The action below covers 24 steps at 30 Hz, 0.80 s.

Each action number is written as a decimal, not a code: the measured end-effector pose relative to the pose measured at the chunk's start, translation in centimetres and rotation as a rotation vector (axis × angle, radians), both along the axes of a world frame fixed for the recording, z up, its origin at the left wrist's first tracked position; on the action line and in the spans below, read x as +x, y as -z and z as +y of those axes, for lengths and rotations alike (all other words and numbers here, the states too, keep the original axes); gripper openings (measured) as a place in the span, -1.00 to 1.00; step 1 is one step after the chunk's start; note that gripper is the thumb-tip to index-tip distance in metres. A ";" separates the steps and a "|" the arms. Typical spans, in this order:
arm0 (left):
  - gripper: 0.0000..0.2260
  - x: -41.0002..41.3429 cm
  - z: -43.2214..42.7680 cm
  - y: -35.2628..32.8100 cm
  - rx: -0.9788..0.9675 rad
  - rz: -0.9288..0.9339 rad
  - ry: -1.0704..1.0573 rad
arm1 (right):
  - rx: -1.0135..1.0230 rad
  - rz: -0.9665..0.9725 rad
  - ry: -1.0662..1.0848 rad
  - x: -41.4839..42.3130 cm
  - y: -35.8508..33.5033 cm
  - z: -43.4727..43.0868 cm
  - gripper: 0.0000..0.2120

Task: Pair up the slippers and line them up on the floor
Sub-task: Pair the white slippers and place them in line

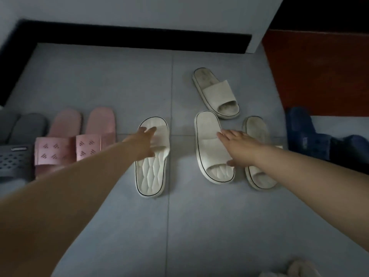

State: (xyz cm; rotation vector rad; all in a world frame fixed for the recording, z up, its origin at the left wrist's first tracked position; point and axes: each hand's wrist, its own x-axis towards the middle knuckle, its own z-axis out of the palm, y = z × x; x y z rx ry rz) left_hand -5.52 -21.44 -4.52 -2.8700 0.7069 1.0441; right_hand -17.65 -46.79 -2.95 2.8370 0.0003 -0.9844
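Observation:
On the grey tiled floor a pink pair of slippers (73, 136) stands side by side, with a grey pair (18, 140) to its left. A white slipper with a dark trim line (151, 176) lies right of the pink pair; my left hand (142, 140) rests on its strap, fingers spread. Its matching white slipper (207, 126) lies further right, and my right hand (239, 144) reaches over its strap with fingers apart. Two worn cream slippers lie apart: one (257, 176) partly under my right wrist, one (215, 92) angled behind.
A dark blue pair of slippers (311, 134) lies at the right by a red-brown surface (319, 72). A black skirting (129, 35) and white wall bound the floor at the back and left. Something pale and fluffy (293, 268) shows at the bottom edge.

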 end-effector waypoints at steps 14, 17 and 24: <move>-0.58 -5.2 -5.1 -2.5 -0.046 -0.082 -0.644 | 1.776 0.167 1.734 3.0 -2.1 2.5 -0.89; -0.38 -5.4 -5.3 -1.9 -0.048 0.085 -0.582 | 1.886 0.076 2.024 1.9 -1.5 4.2 -0.85; -0.25 -5.6 -5.7 0.4 -0.025 0.169 -0.412 | 1.723 -0.180 2.012 1.4 0.6 4.3 -0.71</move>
